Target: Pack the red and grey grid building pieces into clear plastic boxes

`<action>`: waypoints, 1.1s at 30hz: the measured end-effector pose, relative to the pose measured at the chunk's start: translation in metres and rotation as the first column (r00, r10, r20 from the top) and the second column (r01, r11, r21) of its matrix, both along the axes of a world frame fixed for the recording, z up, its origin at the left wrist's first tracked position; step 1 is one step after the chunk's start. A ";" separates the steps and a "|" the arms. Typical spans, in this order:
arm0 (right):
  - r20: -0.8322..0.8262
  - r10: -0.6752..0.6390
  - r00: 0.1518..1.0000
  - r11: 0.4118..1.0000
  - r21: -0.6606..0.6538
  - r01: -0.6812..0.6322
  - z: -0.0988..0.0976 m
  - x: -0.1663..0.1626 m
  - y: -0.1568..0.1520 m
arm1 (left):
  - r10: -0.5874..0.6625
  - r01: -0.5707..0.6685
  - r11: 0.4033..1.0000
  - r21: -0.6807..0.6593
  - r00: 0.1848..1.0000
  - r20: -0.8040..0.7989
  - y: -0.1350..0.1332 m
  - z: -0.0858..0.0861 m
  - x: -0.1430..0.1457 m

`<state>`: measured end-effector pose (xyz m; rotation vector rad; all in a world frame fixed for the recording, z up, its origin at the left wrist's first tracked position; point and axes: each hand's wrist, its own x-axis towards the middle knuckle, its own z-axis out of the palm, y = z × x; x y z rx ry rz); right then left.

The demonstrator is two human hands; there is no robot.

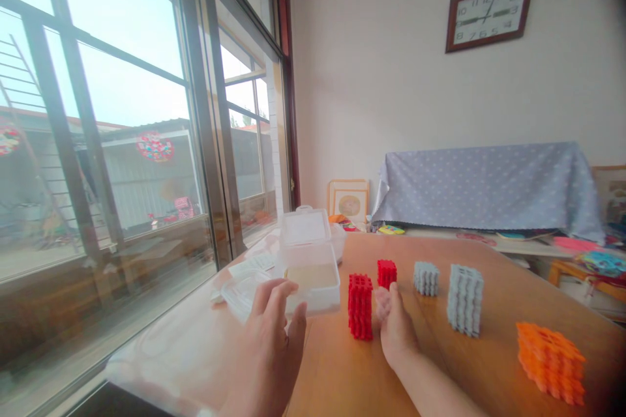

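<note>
My left hand (276, 332) is raised with fingers and thumb apart and nothing in it. It is in front of a clear plastic box (313, 303) whose lid stands raised at the back. Close to the right side of a tall red stack of interlocking plastic pieces (360, 307) is my right hand (397, 328), thumb up and fingers loosely bent, with no object visible in it. A shorter red stack (387, 273) stands just behind that hand. Farther right are a short grey stack (426, 279), a taller grey stack (465, 301) and an orange stack (551, 363).
The stacks stand on a brown wooden table (342, 378). Left of the box lie a clear lid (237, 293), a paper sheet (254, 263) and crumpled clear plastic (171, 352). Windows (132, 111) line the left side. A polka-dot cloth (484, 192) hangs beyond the table, below a wall clock (490, 13).
</note>
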<state>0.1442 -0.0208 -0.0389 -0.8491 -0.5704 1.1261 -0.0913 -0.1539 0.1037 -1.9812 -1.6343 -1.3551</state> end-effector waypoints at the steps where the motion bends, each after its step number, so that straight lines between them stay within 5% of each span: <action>1: -0.009 -0.014 1.000 1.000 -0.018 0.014 0.004 0.006 -0.002 | -0.012 0.012 1.000 -0.008 1.000 -0.005 -0.003 0.001 0.004; 7: -0.031 0.000 1.000 0.999 -0.043 -0.002 0.032 0.058 -0.029 | -0.197 0.196 0.980 -0.019 0.980 -0.026 -0.021 -0.004 0.051; 13: 0.020 0.118 0.993 0.992 0.050 -0.118 0.063 0.110 -0.074 | -0.326 0.328 0.945 0.018 0.942 -0.076 -0.022 -0.031 0.113; 18: 0.075 0.171 0.982 0.983 0.049 -0.175 0.083 0.121 -0.100 | -0.358 0.358 0.933 -0.020 0.930 -0.086 -0.013 -0.054 0.152; 23: 0.137 0.223 0.965 0.975 -0.018 -0.223 0.066 0.124 -0.104 | -0.336 0.324 0.938 -0.125 0.937 -0.093 -0.001 -0.072 0.172; 33: 0.223 0.115 0.968 0.992 -0.082 -0.099 0.024 0.130 -0.089 | -0.298 0.242 0.893 -0.381 0.950 -0.096 0.022 -0.107 0.176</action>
